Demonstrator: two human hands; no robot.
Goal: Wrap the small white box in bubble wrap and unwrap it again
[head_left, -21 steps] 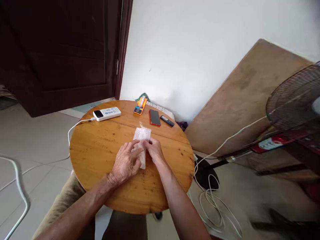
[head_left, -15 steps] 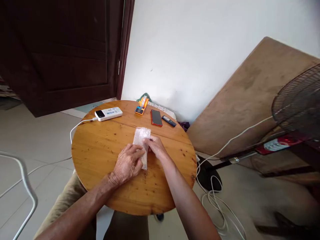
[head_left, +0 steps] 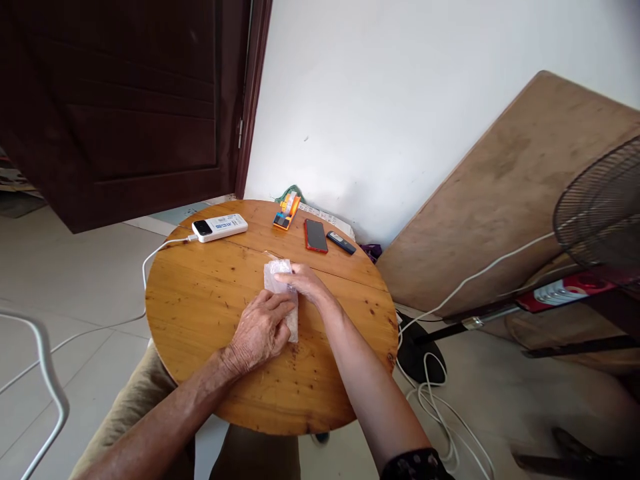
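A flat, narrow packet of clear, whitish bubble wrap (head_left: 293, 323) lies on the round wooden table (head_left: 190, 303); what is inside it, if anything, I cannot make out. My left hand (head_left: 263, 328) rests on the packet's near left side, its fingers bent and pressing the wrap down. At the far end, my right hand (head_left: 306, 283) grips the right edge, with the thumb on top and the other fingers partly hidden. The wrap's far end looks crumpled or folded over beneath that thumb.
Toward the table's back are a white device (head_left: 220, 227) with a cable, an orange tape dispenser (head_left: 287, 212), a red-edged phone (head_left: 316, 236) and a small dark device (head_left: 341, 242). A fan (head_left: 600, 207) and loose white cables (head_left: 435, 400) stand to the right.
My right hand has moved slightly left and away from me over the packet. The wrap's far end now looks folded or bunched. My left hand stays on the packet.
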